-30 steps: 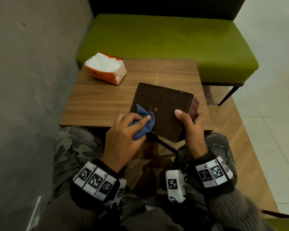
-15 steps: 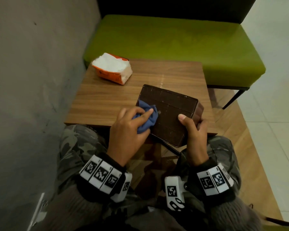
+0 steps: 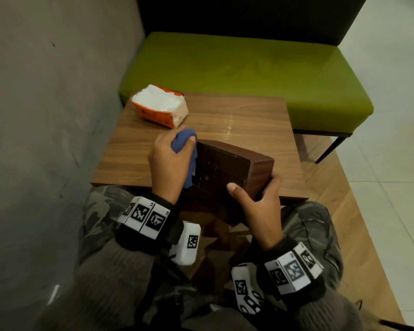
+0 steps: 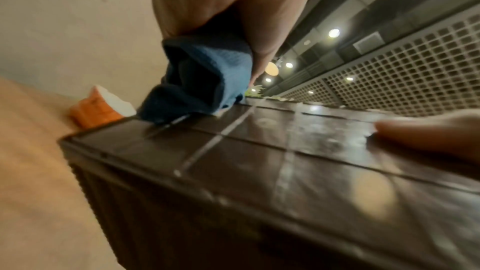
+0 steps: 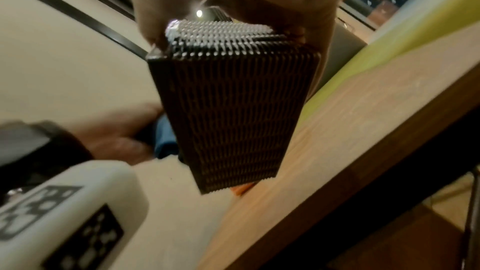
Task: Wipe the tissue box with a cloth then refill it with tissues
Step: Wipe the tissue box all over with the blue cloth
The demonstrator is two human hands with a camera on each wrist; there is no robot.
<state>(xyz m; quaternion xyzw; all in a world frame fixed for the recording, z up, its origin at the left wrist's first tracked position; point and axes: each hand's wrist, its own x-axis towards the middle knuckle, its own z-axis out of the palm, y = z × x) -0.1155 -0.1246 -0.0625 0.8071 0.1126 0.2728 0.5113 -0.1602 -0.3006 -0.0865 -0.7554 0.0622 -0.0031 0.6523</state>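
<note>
Green bench [image 3: 249, 75]: upholstered seat set against the far edge of the table. Wooden table [image 3: 237, 120]: square top, wood grain, placed between the bench and the seated person's knees. Tissue box [image 3: 225, 168]: dark brown, rectangular, with a grid-lined panel turned upward and ribbed sides shown in the right wrist view [image 5: 233, 110]; it is held tilted at the near edge of the table, partly over the lap. Tissue pack [image 3: 160, 108]: orange wrapper torn open, white tissues exposed, laid at the far left corner of the table, well apart from the box. Right hand [image 3: 258, 206]: curled round the near right corner of the box, thumb laid flat on the gridded panel, fingers wrapped over the ribbed side; the grip is closed on the box. Left hand [image 3: 170, 163]: fingers folded tightly round a bunched cloth, no gap seen between them. Cloth [image 3: 184, 144]: blue, crumpled, pressed against the far left edge of the gridded panel, seen touching it in the left wrist view [image 4: 202, 85], with a loose fold hung down along the box's left side.
</note>
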